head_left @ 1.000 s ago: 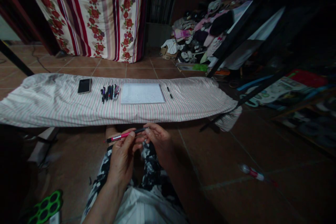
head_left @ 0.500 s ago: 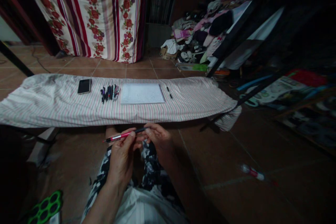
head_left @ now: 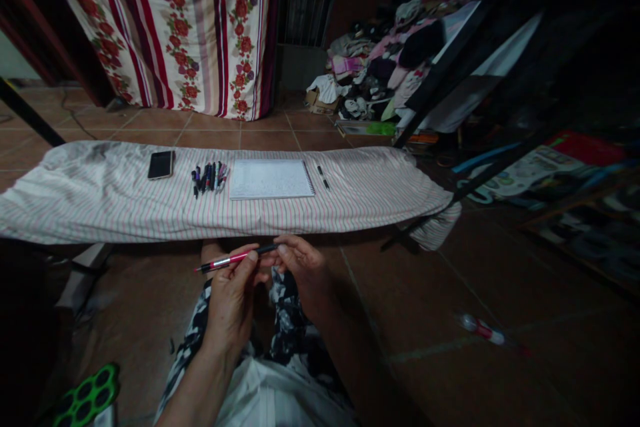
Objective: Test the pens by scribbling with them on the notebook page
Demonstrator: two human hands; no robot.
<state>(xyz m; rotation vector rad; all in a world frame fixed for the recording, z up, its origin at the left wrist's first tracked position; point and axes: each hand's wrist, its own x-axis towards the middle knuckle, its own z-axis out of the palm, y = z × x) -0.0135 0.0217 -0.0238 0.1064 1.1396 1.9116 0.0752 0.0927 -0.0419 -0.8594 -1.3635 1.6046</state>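
A red and black pen [head_left: 235,258] is held above my lap, tilted with its right end higher. My left hand [head_left: 234,293] pinches its middle between thumb and fingers. At the pen's dark right end, my right hand [head_left: 304,267] grips it with thumb and fingertips. Beyond my hands, a striped cloth [head_left: 150,217] covers a low table. On it lie an open spiral notebook [head_left: 273,179], a bunch of several pens [head_left: 209,177] to its left, a single black pen [head_left: 323,177] to its right, and a phone [head_left: 161,165] farther left.
Behind the table hang a floral curtain [head_left: 175,33] and, to the right, a heap of clothes [head_left: 390,60]. A plastic bottle [head_left: 481,329] lies on the tiled floor at right. A green object with round holes [head_left: 85,397] is at the lower left. Dark bars flank the table.
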